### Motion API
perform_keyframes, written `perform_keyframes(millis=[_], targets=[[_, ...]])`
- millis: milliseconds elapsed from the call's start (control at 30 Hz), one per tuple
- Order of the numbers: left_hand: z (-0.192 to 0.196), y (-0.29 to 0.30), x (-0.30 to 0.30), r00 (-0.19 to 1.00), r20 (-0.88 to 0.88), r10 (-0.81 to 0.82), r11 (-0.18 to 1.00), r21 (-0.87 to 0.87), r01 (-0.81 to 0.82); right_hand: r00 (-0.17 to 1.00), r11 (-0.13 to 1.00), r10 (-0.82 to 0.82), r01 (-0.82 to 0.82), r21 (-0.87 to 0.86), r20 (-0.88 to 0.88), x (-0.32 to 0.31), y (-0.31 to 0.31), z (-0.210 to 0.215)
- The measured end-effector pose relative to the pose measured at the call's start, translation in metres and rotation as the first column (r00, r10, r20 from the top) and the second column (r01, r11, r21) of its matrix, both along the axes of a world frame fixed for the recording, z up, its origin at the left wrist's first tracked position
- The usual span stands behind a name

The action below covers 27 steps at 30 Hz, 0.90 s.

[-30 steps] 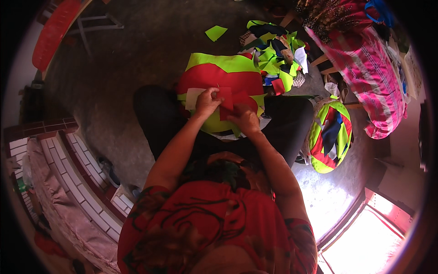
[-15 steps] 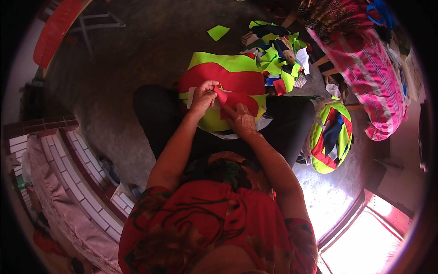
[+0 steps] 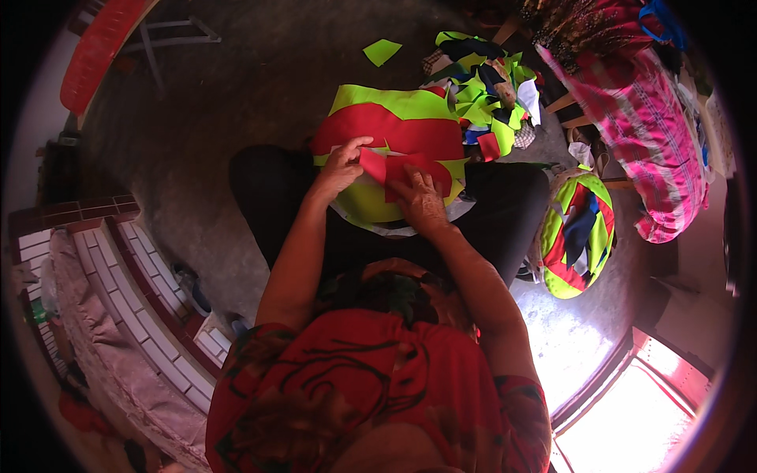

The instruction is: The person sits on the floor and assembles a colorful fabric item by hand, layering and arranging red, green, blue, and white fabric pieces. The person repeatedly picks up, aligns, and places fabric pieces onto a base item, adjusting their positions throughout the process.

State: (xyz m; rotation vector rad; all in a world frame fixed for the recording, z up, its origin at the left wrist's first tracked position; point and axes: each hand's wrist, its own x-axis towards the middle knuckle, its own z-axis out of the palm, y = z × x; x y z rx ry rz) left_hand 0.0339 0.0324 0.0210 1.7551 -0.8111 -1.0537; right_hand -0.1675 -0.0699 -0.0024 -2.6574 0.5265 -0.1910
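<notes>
A round patchwork of neon yellow-green and red cloth (image 3: pixel 394 118) lies across my lap. My left hand (image 3: pixel 341 169) pinches the edge of a small red cloth piece (image 3: pixel 374 165) on top of it. My right hand (image 3: pixel 420 201) presses flat on another red patch (image 3: pixel 430 169) right beside it. Both hands sit close together over the near part of the patchwork.
A heap of yellow-green, black and red cloth scraps (image 3: pixel 485 87) lies beyond the patchwork. A single green scrap (image 3: pixel 382 52) rests on the floor. A bag of scraps (image 3: pixel 578 232) stands at my right, a pink checked bundle (image 3: pixel 643 134) further right, tiled steps (image 3: pixel 102 276) at left.
My left hand has shifted a little along the red piece and folded its edge. My right hand moved slightly left and flattened on the cloth.
</notes>
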Motion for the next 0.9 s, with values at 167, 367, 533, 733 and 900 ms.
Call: perform_keyframes(millis=[167,367,533,733,900], targets=[[-0.017,0.011,0.009,0.991,0.126,-0.040,0.994,-0.095,0.052,0.990,0.989,0.135,-0.137,-0.051,-0.034,0.000,0.001,0.008],[-0.009,0.020,0.016,0.971,0.075,-0.227,0.947,0.250,0.202,0.965,0.978,0.206,-0.209,-0.003,-0.164,-0.003,0.001,0.009],[-0.016,0.026,0.009,0.828,0.540,-0.148,0.977,0.211,0.037,0.961,0.975,0.214,-0.220,-0.015,-0.173,-0.004,0.004,0.006],[-0.007,0.019,-0.005,0.766,0.629,-0.131,0.990,0.122,0.069,0.949,0.972,0.221,-0.234,-0.031,-0.223,-0.002,0.005,0.006],[-0.015,0.010,-0.023,0.665,0.638,-0.388,0.921,0.298,0.251,0.961,0.972,0.224,-0.231,-0.029,-0.159,-0.004,0.004,-0.003]])
